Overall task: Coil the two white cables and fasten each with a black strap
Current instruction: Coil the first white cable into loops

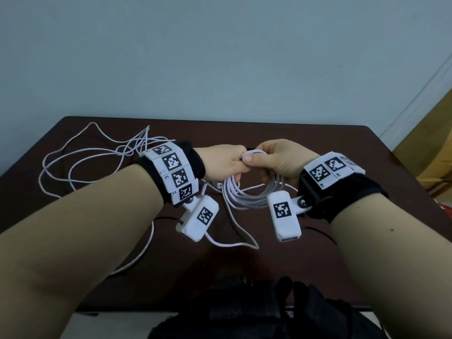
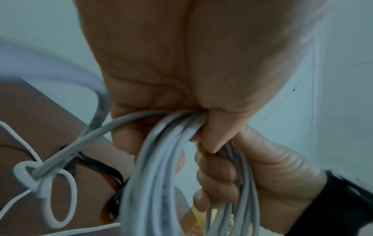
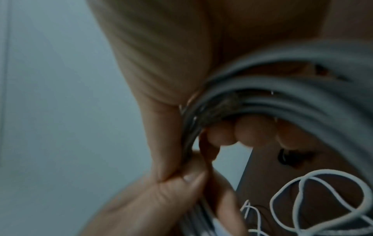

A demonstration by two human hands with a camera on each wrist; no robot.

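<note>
Above the middle of the dark table (image 1: 330, 148), both hands meet on the top of a coil of thicker white cable (image 1: 247, 195). My left hand (image 1: 232, 162) grips the bundled turns (image 2: 161, 167), fingers curled round them. My right hand (image 1: 261, 159) holds the same bundle (image 3: 282, 95) from the other side, fingertips (image 3: 252, 132) curled under it and thumb on top. The coil's free tail (image 1: 234, 238) trails toward me. A thinner white cable (image 1: 80, 165) lies loose and tangled at the far left. A black strap (image 2: 101, 167) lies on the table beyond the coil (image 3: 290, 158).
The table's back edge meets a pale blue wall (image 1: 220, 57). A yellowish piece of furniture (image 1: 435, 148) stands off the right side. Dark clothing (image 1: 256, 314) sits at the near edge. The thin cable's loops (image 3: 322, 199) spread over the table's left part.
</note>
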